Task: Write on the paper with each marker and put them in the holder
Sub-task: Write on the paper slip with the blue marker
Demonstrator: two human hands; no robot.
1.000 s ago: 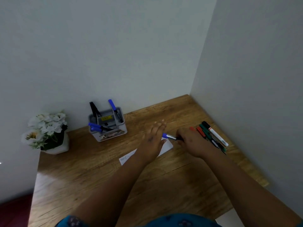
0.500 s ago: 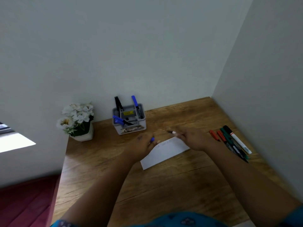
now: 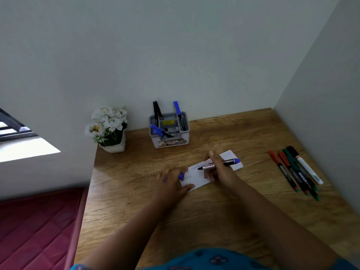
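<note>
The fingers (image 3: 211, 168) of the right hand (image 3: 220, 172) are curling round the barrel of an uncapped blue marker (image 3: 220, 164), holding it in a writing grip with the dark tip lying over the upper left part of the paper (image 3: 198, 178) and the blue end pointing right. Whether the tip is touching the sheet cannot be told. The left hand (image 3: 171, 184) is pressing down on the near left corner of the paper, its fingers bent round a small blue thing, probably the marker's cap (image 3: 181, 176), while the thumb is lying flat across the sheet's edge.

The step in hand appears to be the writing itself with this blue marker: faint blue words are already showing on the paper beside the tip. The paper is lying on the wooden surface (image 3: 194, 221), between the 2 hands.

Next, by my judgement, the tip needs to finish its stroke, the cap needs pressing back on, and the marker needs carrying to the grey holder (image 3: 171, 142), which is standing near the wall beyond the paper with 2 blue markers, a 3rd blue one upright and a black one already in its compartments.

To the right, well apart from the paper, about 4 or 5 markers (image 3: 294, 170), red, green and white among them, are lying side by side and waiting their turn. A pot of white flowers (image 3: 109, 129) is standing left of the holder.
</note>
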